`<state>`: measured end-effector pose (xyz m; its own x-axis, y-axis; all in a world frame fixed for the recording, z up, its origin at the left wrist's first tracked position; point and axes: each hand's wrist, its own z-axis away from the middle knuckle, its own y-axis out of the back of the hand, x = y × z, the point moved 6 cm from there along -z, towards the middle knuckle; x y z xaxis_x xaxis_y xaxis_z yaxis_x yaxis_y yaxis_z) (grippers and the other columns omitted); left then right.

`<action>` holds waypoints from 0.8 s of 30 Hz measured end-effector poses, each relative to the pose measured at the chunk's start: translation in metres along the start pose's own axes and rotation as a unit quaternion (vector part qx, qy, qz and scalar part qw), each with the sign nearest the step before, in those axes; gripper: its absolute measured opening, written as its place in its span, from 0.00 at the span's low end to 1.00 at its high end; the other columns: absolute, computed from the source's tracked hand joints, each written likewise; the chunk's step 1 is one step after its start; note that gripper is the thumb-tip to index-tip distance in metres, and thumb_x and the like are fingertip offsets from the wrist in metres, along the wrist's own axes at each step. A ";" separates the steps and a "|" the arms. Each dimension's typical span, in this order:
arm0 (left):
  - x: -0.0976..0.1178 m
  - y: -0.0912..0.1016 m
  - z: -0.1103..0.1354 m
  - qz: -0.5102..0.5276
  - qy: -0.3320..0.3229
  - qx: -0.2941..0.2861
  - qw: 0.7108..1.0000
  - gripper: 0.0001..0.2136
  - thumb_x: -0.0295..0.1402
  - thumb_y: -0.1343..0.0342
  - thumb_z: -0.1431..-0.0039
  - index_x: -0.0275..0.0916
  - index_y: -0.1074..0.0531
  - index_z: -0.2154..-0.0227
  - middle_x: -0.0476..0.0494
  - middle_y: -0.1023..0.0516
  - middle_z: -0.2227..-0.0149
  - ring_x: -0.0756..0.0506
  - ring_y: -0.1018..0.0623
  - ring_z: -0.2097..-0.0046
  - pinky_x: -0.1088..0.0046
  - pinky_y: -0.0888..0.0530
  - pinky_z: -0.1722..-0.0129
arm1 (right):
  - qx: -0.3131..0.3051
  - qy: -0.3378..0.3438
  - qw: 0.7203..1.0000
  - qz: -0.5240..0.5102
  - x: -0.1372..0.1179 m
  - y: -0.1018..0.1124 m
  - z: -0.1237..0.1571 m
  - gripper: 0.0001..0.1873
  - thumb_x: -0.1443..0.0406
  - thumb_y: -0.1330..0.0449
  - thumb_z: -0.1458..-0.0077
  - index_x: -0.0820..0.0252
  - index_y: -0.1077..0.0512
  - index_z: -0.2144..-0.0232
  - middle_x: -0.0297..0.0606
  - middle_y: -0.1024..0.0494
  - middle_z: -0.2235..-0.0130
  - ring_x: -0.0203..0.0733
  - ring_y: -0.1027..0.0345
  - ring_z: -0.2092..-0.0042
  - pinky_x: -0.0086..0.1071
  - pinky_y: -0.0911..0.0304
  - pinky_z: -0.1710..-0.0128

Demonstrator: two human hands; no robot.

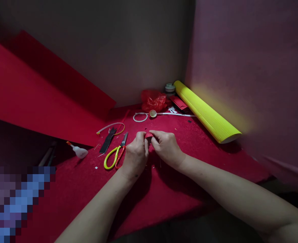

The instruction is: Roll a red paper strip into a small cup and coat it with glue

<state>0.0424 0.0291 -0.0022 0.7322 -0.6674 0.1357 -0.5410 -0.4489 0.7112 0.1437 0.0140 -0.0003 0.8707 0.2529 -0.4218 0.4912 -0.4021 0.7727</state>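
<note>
Between the fingertips of both hands is a small curved piece of red ridged paper, partly covered by the fingers. My left hand pinches its left end, and my right hand pinches the right end. Both are just above the red-covered table. Scissors with one yellow and one red handle loop lie right beside my left hand, blades pointing away. Left of them are a black strip and a white glue bottle with an orange tip.
Large red sheets lean at the left. A yellow corrugated roll lies along the right wall. Toward the back are a red plastic bag, a lidded jar, a white strip coil and a small round cup.
</note>
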 end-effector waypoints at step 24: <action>0.008 0.000 0.003 -0.054 -0.068 0.015 0.996 0.06 0.24 0.57 0.37 0.36 0.35 0.66 0.45 0.27 0.75 0.47 0.25 0.75 0.75 0.34 0.78 | 0.026 0.039 0.999 0.026 -0.004 -0.001 0.004 0.13 0.71 0.49 0.40 0.68 0.26 0.60 0.45 0.21 0.67 0.42 0.28 0.66 0.31 0.38 0.65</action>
<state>0.0474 0.0220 -0.0030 0.7247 -0.6881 -0.0366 -0.4765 -0.5388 0.6947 0.1402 0.0094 -0.0014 0.8915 0.2967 -0.3423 0.4477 -0.4613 0.7660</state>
